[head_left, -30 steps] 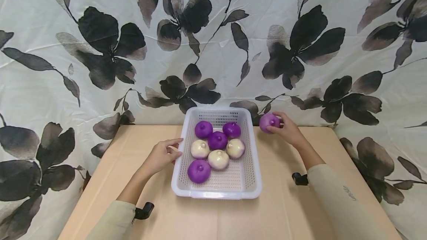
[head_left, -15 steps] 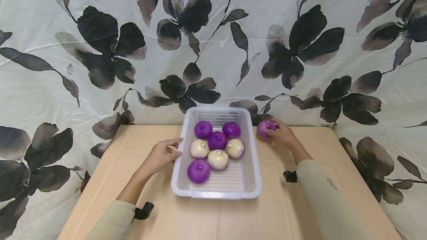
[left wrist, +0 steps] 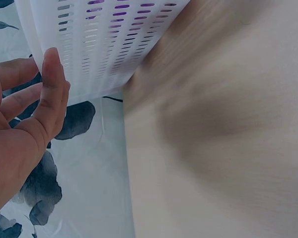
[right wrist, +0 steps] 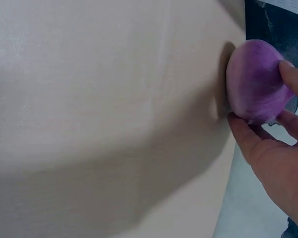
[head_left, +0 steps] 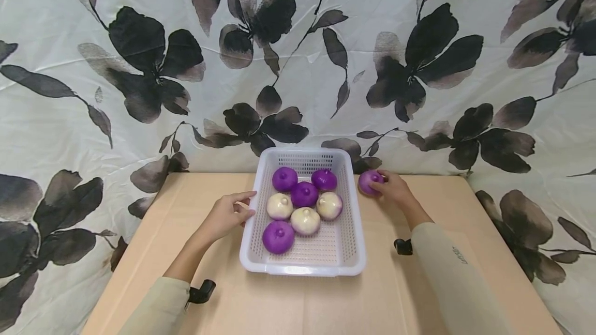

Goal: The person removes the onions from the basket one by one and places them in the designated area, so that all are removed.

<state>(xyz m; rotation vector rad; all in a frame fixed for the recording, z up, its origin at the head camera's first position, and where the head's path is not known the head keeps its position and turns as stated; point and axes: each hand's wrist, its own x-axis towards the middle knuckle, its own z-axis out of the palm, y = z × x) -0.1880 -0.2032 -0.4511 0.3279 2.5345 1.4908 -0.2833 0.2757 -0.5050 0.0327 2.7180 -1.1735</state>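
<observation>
Right hand (head_left: 393,189) fingers curled around a purple onion (head_left: 370,182), which sits on the table (head_left: 298,299) just off the basket's (head_left: 354,231) 2 o'clock corner, near the floral backdrop (head_left: 139,66). Wrist view shows the onion (right wrist: 256,82) touching the tabletop, probably resting there. Left hand (head_left: 225,216) at the basket's 9 o'clock, fingers relaxed and loosely spread, tips at the wall (left wrist: 104,44); can't tell if they touch. Basket holds four purple and three white onions.
</observation>
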